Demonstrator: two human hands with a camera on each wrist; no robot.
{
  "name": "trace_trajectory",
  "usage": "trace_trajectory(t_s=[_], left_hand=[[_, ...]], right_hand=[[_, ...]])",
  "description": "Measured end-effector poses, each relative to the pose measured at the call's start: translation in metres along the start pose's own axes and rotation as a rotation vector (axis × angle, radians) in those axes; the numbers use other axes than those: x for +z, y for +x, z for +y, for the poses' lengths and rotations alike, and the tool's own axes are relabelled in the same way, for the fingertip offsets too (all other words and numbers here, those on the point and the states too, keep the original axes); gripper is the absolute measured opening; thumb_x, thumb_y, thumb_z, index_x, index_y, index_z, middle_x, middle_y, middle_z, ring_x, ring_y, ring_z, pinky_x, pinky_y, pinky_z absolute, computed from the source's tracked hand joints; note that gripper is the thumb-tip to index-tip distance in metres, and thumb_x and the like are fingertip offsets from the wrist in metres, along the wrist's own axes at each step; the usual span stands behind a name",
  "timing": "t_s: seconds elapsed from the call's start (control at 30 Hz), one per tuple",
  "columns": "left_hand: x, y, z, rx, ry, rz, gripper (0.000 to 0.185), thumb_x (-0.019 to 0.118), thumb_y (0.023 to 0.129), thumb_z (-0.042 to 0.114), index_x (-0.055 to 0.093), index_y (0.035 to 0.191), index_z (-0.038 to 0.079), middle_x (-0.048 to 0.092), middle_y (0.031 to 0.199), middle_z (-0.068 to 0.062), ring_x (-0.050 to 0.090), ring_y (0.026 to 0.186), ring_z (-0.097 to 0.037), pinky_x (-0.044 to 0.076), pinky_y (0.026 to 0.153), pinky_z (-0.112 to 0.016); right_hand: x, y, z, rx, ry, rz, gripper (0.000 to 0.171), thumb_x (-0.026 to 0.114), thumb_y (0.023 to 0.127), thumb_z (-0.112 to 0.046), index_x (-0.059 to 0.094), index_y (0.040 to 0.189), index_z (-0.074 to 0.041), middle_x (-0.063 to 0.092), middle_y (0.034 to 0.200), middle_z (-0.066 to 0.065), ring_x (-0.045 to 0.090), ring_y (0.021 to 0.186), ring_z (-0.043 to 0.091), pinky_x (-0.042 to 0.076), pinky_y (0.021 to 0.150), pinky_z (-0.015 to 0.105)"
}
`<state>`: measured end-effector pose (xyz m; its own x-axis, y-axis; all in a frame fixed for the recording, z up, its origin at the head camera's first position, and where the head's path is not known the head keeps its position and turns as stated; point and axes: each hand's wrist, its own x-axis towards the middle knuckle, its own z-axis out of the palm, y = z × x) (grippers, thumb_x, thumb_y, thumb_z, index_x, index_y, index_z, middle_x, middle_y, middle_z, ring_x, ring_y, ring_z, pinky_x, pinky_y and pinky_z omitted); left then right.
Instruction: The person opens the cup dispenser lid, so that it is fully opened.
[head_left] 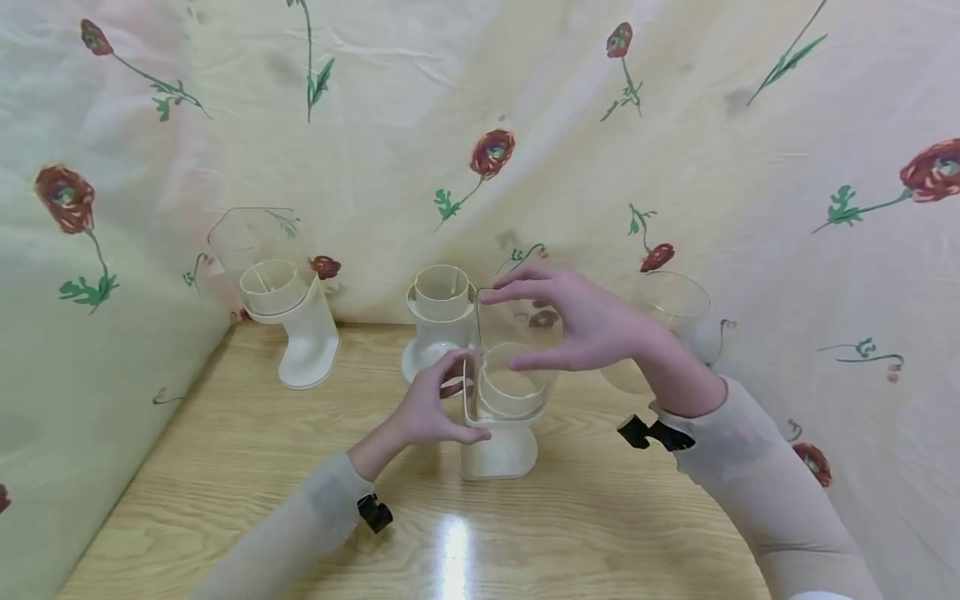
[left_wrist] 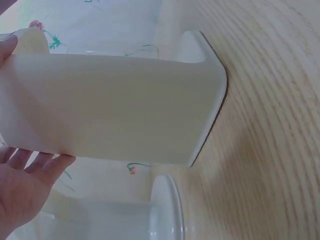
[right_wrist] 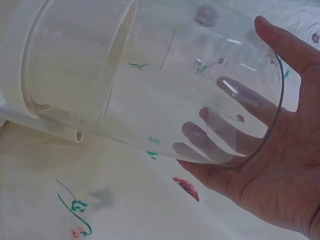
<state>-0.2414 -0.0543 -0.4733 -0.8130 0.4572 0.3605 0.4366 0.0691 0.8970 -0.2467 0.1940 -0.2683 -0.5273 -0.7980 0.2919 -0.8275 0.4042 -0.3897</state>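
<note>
A white stand with a clear glass shade (head_left: 517,321) sits before me, the glass rising from the stand's ring. The stand's pale flat back (left_wrist: 110,105) fills the left wrist view, its base on the wood. My left hand (head_left: 435,408) grips the stand's upper part, thumb on one edge and fingertips (left_wrist: 60,162) on the other. Around the glass's upper end, my right hand (head_left: 581,321) is spread, its fingers nearly straight. In the right wrist view these fingers (right_wrist: 240,97) show through the glass, with the thumb beside the rim; contact is unclear.
Behind stands a white round-based holder (head_left: 441,312), partly hidden by my left hand. At the back left is a white stand with a clear shade (head_left: 311,333). A clear round glass (head_left: 678,296) stands behind my right wrist. Flowered cloth (head_left: 390,83) rises behind the wooden table (head_left: 300,467).
</note>
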Motion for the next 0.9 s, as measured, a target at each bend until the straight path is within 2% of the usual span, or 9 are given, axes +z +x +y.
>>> trace_trajectory(t_s=[0.13, 0.3, 0.57, 0.73, 0.9], left_hand=[[0.001, -0.002, 0.001, -0.003, 0.002, 0.007, 0.101, 0.102, 0.061, 0.008, 0.05, 0.148, 0.011, 0.064, 0.138, -0.016, 0.064, 0.13, -0.032, 0.058, 0.111, -0.043], [0.001, -0.002, 0.001, -0.014, -0.01, 0.01, 0.102, 0.101, 0.062, 0.007, 0.048, 0.149, 0.01, 0.061, 0.141, -0.015, 0.062, 0.134, -0.036, 0.056, 0.114, -0.047], [0.004, -0.002, -0.001, -0.014, -0.015, -0.002, 0.099, 0.101, 0.062, 0.007, 0.051, 0.148, 0.008, 0.063, 0.138, -0.021, 0.063, 0.132, -0.035, 0.055, 0.114, -0.049], [0.003, 0.0, -0.001, -0.014, -0.006, -0.005, 0.101, 0.102, 0.063, 0.008, 0.05, 0.15, 0.01, 0.064, 0.137, -0.017, 0.063, 0.132, -0.035, 0.055, 0.115, -0.049], [0.002, 0.001, -0.001, -0.017, -0.008, -0.008, 0.104, 0.101, 0.063, 0.006, 0.048, 0.152, 0.009, 0.063, 0.139, -0.016, 0.062, 0.134, -0.035, 0.055, 0.115, -0.045]], right_hand=[[-0.002, 0.0, 0.004, -0.019, 0.004, -0.034, 0.067, 0.089, 0.087, -0.029, 0.064, 0.147, -0.015, 0.058, 0.146, 0.006, 0.057, 0.13, 0.021, 0.062, 0.086, 0.034], [-0.005, 0.002, 0.006, -0.037, -0.019, -0.057, 0.066, 0.089, 0.088, -0.03, 0.063, 0.147, -0.013, 0.06, 0.145, 0.004, 0.057, 0.129, 0.02, 0.06, 0.089, 0.035], [-0.006, 0.003, -0.003, 0.033, -0.037, -0.049, 0.063, 0.092, 0.084, -0.037, 0.069, 0.14, -0.02, 0.064, 0.146, 0.001, 0.061, 0.133, 0.021, 0.065, 0.088, 0.032], [-0.005, 0.005, -0.009, 0.033, -0.069, -0.04, 0.063, 0.093, 0.081, -0.04, 0.071, 0.138, -0.022, 0.065, 0.148, 0.003, 0.06, 0.136, 0.022, 0.065, 0.087, 0.031], [-0.007, 0.007, -0.008, 0.054, -0.03, -0.048, 0.063, 0.093, 0.082, -0.039, 0.071, 0.138, -0.022, 0.065, 0.147, 0.0, 0.058, 0.139, 0.021, 0.066, 0.091, 0.034]])
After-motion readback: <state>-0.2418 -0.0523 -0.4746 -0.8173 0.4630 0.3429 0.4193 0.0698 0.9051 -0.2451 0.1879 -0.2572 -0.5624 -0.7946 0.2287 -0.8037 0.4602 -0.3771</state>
